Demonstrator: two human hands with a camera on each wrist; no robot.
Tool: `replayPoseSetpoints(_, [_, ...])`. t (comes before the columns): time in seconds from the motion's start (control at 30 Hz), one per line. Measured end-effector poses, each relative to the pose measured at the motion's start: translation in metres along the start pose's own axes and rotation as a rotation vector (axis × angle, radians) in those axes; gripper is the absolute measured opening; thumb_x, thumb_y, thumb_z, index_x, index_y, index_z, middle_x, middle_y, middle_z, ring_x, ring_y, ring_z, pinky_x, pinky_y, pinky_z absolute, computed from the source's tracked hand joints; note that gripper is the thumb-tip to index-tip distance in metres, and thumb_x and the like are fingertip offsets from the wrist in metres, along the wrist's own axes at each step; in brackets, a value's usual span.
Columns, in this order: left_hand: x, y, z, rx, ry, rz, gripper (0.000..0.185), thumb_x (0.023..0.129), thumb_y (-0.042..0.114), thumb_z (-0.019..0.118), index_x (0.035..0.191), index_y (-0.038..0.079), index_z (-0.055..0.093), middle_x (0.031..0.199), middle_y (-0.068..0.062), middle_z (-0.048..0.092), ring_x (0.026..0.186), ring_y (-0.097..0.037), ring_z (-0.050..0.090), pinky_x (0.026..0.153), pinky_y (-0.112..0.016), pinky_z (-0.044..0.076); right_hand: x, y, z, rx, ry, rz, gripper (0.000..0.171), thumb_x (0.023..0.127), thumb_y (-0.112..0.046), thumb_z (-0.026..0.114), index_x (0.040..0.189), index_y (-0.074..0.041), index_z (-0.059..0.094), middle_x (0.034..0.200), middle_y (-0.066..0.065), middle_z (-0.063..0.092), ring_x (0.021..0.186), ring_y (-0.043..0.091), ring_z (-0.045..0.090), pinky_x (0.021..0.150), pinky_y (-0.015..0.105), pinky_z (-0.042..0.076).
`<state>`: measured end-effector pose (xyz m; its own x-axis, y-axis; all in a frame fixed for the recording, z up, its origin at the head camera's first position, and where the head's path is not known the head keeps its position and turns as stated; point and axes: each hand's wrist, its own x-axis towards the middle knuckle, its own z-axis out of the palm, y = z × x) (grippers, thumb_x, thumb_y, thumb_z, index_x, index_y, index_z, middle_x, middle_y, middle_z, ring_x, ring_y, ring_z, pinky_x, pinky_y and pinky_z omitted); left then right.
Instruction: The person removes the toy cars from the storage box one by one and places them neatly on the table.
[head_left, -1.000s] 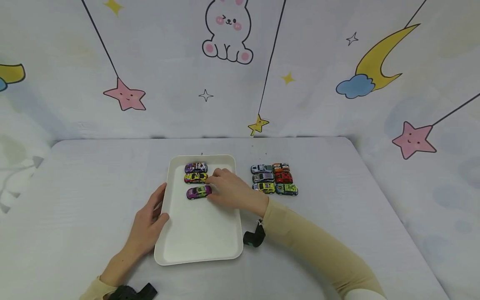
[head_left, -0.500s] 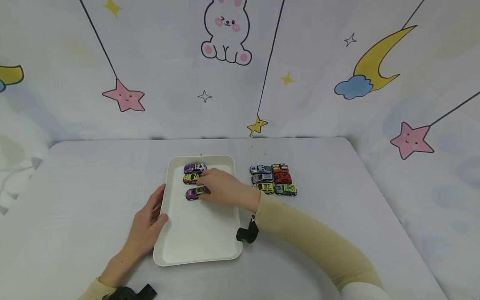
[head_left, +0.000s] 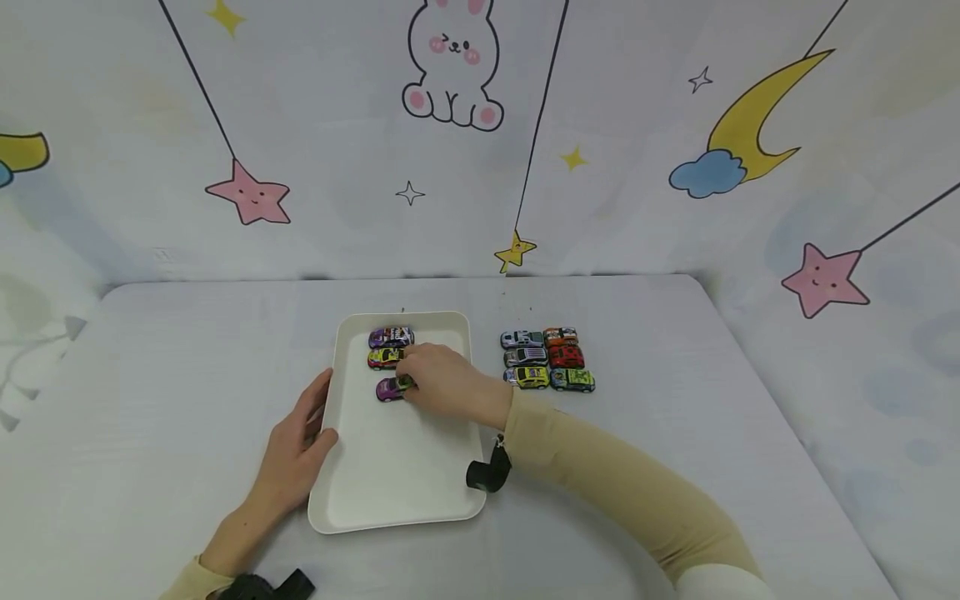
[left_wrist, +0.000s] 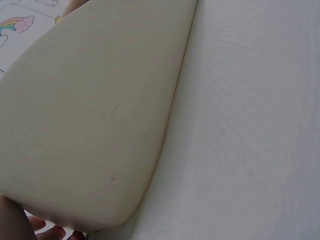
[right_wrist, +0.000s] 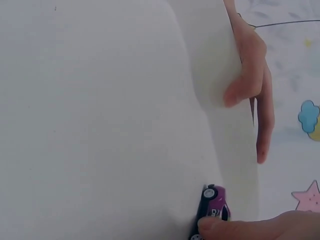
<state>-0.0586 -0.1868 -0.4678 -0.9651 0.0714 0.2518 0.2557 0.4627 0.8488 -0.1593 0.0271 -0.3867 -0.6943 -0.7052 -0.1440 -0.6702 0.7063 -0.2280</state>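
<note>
A purple and green toy car [head_left: 389, 389] sits in the white tray [head_left: 397, 467], and my right hand [head_left: 446, 383] holds its right end. In the right wrist view, the thumb lies against the side of that purple car [right_wrist: 216, 204]; the other fingers are mostly hidden. Just above it in the tray are a yellow toy car [head_left: 383, 358], partly covered by my right hand, and a purple and white toy car [head_left: 391, 337]. My left hand [head_left: 292, 454] grips the tray's left edge, thumb over the rim and fingers along the outside.
Right of the tray, several toy cars stand close together in two columns, among them a red car [head_left: 566, 357] and a green car [head_left: 572, 380]. White cloth covers the table [head_left: 637, 333]. A patterned backdrop [head_left: 337, 167] rises behind it.
My right hand has moved slightly left over the tray and covers more of the purple and green car, which has shifted a little. The left hand stays on the tray's edge.
</note>
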Motion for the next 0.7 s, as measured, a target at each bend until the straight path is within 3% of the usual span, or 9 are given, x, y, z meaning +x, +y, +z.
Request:
replayPoseSetpoints(0.27, [0.001, 0.001, 0.001, -0.009, 0.004, 0.01, 0.075, 0.087, -0.01, 0.048, 0.157, 0.008, 0.029, 0.153, -0.025, 0.042, 0.127, -0.048, 0.053, 0.092, -0.003, 0.037, -0.005, 0.011, 0.0, 0.014, 0.006, 0.022, 0.023, 0.09, -0.018, 0.074, 0.111, -0.011, 0.076, 0.104, 0.001, 0.069, 0.095, 0.014, 0.061, 0.089, 0.029, 0.051])
replayPoseSetpoints(0.7, [0.0, 0.002, 0.001, 0.014, 0.012, 0.013, 0.076, 0.087, -0.01, 0.049, 0.157, 0.01, 0.03, 0.152, -0.024, 0.043, 0.13, -0.047, 0.051, 0.094, -0.003, 0.036, -0.021, 0.031, 0.0, 0.041, 0.029, 0.022, 0.017, 0.088, -0.015, 0.075, 0.104, -0.008, 0.078, 0.094, 0.002, 0.068, 0.08, 0.013, 0.056, 0.076, 0.027, 0.051])
